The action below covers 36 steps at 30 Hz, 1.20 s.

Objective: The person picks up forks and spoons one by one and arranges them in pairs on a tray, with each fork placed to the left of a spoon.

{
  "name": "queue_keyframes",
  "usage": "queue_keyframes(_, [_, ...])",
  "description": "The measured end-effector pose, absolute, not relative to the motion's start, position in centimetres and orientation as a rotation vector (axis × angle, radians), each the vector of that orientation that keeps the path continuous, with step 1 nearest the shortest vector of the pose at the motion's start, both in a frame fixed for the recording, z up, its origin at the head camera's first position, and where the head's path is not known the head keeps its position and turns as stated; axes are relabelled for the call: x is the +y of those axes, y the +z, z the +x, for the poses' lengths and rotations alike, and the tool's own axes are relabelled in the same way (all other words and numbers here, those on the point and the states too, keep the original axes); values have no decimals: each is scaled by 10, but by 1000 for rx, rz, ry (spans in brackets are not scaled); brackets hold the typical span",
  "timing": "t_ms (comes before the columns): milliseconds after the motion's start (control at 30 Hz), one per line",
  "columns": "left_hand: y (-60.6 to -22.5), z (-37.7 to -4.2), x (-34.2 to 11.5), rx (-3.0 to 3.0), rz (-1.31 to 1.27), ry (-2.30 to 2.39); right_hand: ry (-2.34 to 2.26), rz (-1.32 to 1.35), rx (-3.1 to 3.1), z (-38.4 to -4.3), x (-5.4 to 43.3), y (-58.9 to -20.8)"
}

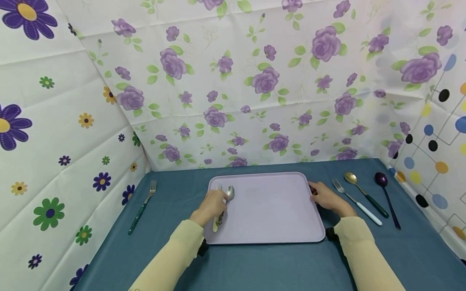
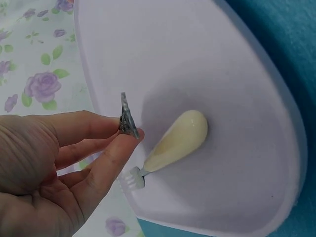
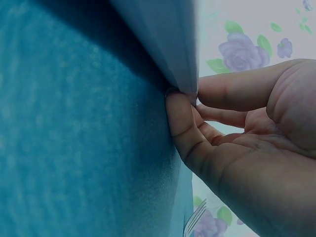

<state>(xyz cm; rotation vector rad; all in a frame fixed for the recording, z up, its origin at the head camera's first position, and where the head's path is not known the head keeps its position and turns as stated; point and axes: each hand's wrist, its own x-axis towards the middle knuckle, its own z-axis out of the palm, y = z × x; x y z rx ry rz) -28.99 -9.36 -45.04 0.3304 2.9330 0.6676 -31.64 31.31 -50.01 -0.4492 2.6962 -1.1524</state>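
Observation:
My left hand [image 1: 212, 205] pinches a silver spoon [image 1: 230, 191] by its ornate metal handle [image 2: 127, 118], thumb against fingertips, over the left part of a pale lilac tray [image 1: 269, 206]. Beneath that hand a fork with a cream handle [image 2: 180, 140] lies on the tray, its tines [image 2: 133, 178] toward the back. My right hand [image 1: 325, 197] grips the tray's right rim between thumb and fingers, as the right wrist view shows at the tray edge [image 3: 165, 44].
On the blue tablecloth [image 1: 262, 266], a green-handled fork [image 1: 142, 208] lies at the left. To the right lie a white-handled fork [image 1: 358, 204], a gold spoon with green handle [image 1: 367, 196] and a dark purple spoon [image 1: 387, 198]. Patterned cloth walls [image 1: 247, 101] surround the table.

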Motion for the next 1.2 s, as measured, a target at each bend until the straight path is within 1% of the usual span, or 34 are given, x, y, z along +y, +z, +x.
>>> queue_keyframes(600, [-452, -288, -89, 2923, 312, 666, -1133, -418, 2688, -317, 313, -501])
queue_keyframes(633, [-464, -295, -93, 2935, 340, 671, -1130, -417, 2687, -318, 313, -501])
queue_keyframes(700, [-464, -294, -93, 2933, 341, 688, -1133, -418, 2686, -318, 314, -501])
queue_keyframes(833, [-465, -293, -92, 2953, 358, 682, -1129, -430, 2688, -319, 315, -500])
queue_keyframes(867, [-454, -286, -87, 2947, 333, 679, -1134, -427, 2688, -319, 314, -500])
queue_keyframes(1200, [-458, -282, -84, 2979, 305, 628, -1114, -421, 2686, -317, 312, -497])
